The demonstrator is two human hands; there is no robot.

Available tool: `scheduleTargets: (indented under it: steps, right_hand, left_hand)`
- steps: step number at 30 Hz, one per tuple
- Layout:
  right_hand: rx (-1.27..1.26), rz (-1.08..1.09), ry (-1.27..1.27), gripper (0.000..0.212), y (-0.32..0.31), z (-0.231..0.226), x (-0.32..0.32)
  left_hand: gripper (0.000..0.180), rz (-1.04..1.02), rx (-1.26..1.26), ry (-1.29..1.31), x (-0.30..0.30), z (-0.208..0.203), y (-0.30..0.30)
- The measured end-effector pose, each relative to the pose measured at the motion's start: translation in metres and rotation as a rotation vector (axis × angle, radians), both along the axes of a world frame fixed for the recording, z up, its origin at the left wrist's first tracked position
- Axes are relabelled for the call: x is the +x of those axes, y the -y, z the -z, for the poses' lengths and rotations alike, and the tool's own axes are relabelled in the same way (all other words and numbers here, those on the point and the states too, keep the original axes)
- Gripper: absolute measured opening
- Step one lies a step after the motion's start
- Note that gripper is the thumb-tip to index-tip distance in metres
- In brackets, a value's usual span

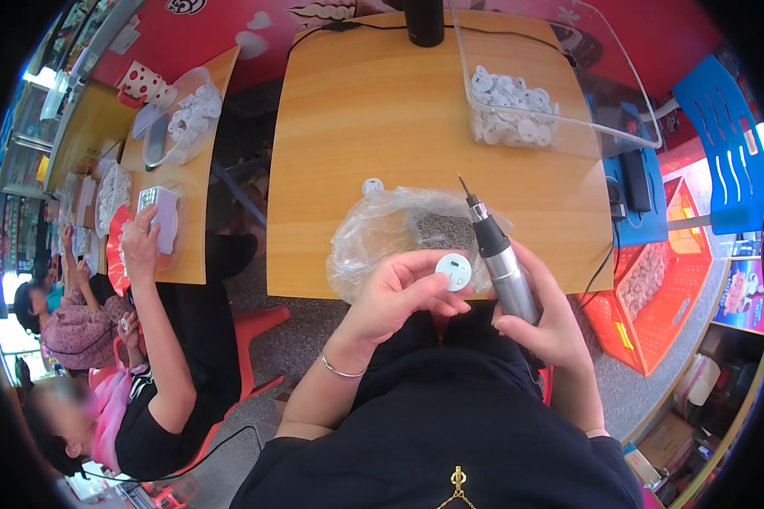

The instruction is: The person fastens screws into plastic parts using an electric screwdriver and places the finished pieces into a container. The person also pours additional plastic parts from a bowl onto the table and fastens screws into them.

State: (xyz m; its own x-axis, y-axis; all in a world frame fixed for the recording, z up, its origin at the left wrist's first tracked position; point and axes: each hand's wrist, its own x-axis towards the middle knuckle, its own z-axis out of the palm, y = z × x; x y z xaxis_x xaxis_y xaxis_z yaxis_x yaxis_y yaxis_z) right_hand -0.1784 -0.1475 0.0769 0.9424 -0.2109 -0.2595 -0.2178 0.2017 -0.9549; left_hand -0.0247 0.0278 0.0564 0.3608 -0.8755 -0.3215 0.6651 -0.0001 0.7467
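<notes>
My left hand [395, 295] pinches a small round white plastic disc [454, 272] between thumb and fingers, its face with a dark slot turned up. In my right hand [552, 316] is a silver and black electric screwdriver [507, 273], its thin bit pointing up and away from me, apart from the disc. Just beyond my hands a clear plastic bag [365, 242] lies on the wooden table [356, 110], with many tiny dark grey pieces [446, 231], seemingly screws, in it. One more white round piece [372, 186] lies by the bag's far edge.
A clear bin [569, 127] of white round parts [509, 106] stands at the far right. A black cylinder [424, 23] and a cable are at the back. An orange crate [645, 314] sits right of the table. At left, co-workers sit by another table [191, 246] with parts.
</notes>
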Motion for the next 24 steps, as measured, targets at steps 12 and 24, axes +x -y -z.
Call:
scheduleTargets:
  steps: [12, 24]
  right_hand:
    - [0.004, 0.085, -0.005, 0.079, -0.006, -0.009, 0.018]
    - [-0.08, 0.058, 0.053, 0.077, -0.005, -0.001, 0.019]
  left_hand:
    - [0.036, 0.042, 0.109, 0.257, -0.017, -0.02, 0.005]
    - [0.033, 0.105, 0.141, 0.413, -0.02, -0.02, 0.006]
